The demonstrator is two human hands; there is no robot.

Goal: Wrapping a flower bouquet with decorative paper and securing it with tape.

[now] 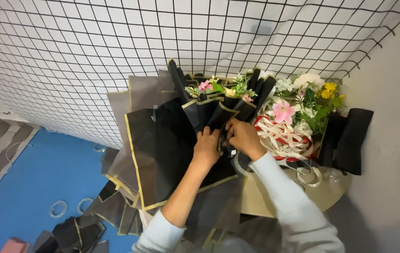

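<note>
We see both hands meeting at the neck of a small bouquet (221, 96) wrapped in black paper with gold edges. The left hand (207, 146) is closed around the gathered wrap just below the flowers, fingers curled in and knuckles up. The right hand (243, 137) presses in from the other side, touching the left, its fingers bent around the same bunched paper; we cannot tell whether anything else is pinched between them. The bouquet's pink and cream blooms and green sprigs stand just beyond the fingertips, pointing away from us.

Under and to the left of the left hand lies a large black wrapping sheet (162, 150) with a gold border, spread flat over grey sheets (139, 93) that fan out beyond it. To the right of the right hand, close by, a tangle of cream ribbon (284, 138) lies over something red, and just past it sits a second bunch of flowers (305, 100) with a pink lily, white blooms and yellow ones. Farther right, a black cloth or paper piece (350, 140) hangs at the edge of the round table (265, 199).

Behind everything stands a black wire grid (162, 37) against a white wall. Down to the left of our arms, well apart from the hands, more black sheets (78, 232) and tape rings (58, 208) lie on a blue floor mat (36, 182).
</note>
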